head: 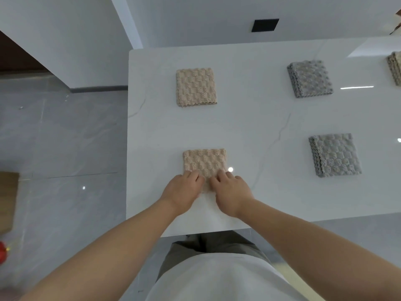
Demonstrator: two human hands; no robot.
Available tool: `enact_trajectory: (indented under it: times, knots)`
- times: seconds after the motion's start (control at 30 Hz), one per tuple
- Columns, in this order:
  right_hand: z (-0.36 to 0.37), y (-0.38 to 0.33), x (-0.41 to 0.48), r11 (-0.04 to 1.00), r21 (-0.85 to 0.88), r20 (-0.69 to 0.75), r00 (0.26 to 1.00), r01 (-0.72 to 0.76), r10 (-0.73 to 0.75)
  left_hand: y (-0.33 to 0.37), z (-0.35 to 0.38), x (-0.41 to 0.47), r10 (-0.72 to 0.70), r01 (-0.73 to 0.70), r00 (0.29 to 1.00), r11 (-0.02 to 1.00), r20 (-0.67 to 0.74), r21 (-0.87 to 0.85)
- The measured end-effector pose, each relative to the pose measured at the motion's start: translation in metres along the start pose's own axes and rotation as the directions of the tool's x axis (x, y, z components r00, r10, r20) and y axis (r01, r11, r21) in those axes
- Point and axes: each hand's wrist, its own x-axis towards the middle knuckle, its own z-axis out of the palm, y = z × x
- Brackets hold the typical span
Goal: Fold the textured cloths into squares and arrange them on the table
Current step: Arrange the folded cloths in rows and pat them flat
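Observation:
A folded beige textured cloth [205, 162] lies near the front left of the white table [249, 118]. My left hand [183, 192] and my right hand [232, 192] both rest on its near edge, fingers curled onto the fabric, covering that edge. Behind it lies a second folded beige cloth [196, 86]. Two folded grey cloths lie to the right, one at the back [309, 78] and one nearer [335, 155]. A further folded beige cloth [395, 68] is cut off by the right border.
The table's left edge drops to a grey tiled floor [63, 137]. A white wall with a black square panel [265, 25] stands behind. A cardboard box [7, 200] and a red object [2, 252] sit at the far left.

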Motion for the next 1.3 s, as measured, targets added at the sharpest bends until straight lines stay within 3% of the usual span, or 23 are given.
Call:
enact_trajectory:
  times: [0.13,0.37,0.57,0.63,0.73,0.8,0.83,0.9,1.0,1.3]
  knots:
    - [0.007,0.001,0.008,0.992,-0.116,0.026,0.999,0.043,-0.040,-0.002,0.002,0.004,0.020,-0.019,1.000,0.994,-0.006,0.105]
    - [0.019,0.017,0.016,0.951,-0.242,-0.052,0.977,0.190,-0.208,-0.016,0.003,0.008,0.234,-0.242,0.970,0.927,0.062,0.287]
    - [0.003,0.018,0.007,0.989,-0.086,0.068,0.991,0.123,-0.118,-0.003,-0.001,-0.001,0.068,-0.087,0.989,0.985,0.129,0.147]
    - [-0.002,0.024,0.003,0.990,-0.062,-0.050,0.991,0.124,-0.127,-0.004,-0.006,0.000,0.071,-0.072,0.997,0.995,0.010,0.068]
    - [-0.001,0.030,0.008,0.990,-0.111,-0.198,0.975,0.083,-0.103,-0.009,-0.010,0.011,0.101,-0.085,0.976,0.992,-0.195,0.091]
    - [-0.003,0.030,0.014,0.995,-0.095,-0.162,0.986,0.027,-0.042,-0.012,-0.010,0.021,0.076,-0.057,0.969,0.995,-0.237,0.085]
    - [-0.004,0.031,0.017,0.997,-0.077,-0.095,0.995,0.002,-0.010,-0.015,-0.010,0.026,0.040,-0.022,0.982,0.995,-0.187,0.097]
    - [-0.003,0.036,0.022,0.997,-0.067,0.074,0.997,-0.033,0.038,-0.021,-0.008,0.033,-0.056,0.050,0.997,0.990,0.047,0.131]
    - [-0.002,0.041,0.027,0.996,-0.061,0.214,0.973,-0.070,0.081,-0.033,-0.005,0.035,-0.164,0.152,0.948,0.986,0.274,0.063]
    - [-0.015,0.047,0.032,0.994,-0.110,0.240,0.970,-0.014,0.040,-0.033,-0.008,0.039,-0.188,0.180,0.932,0.982,0.309,0.055]
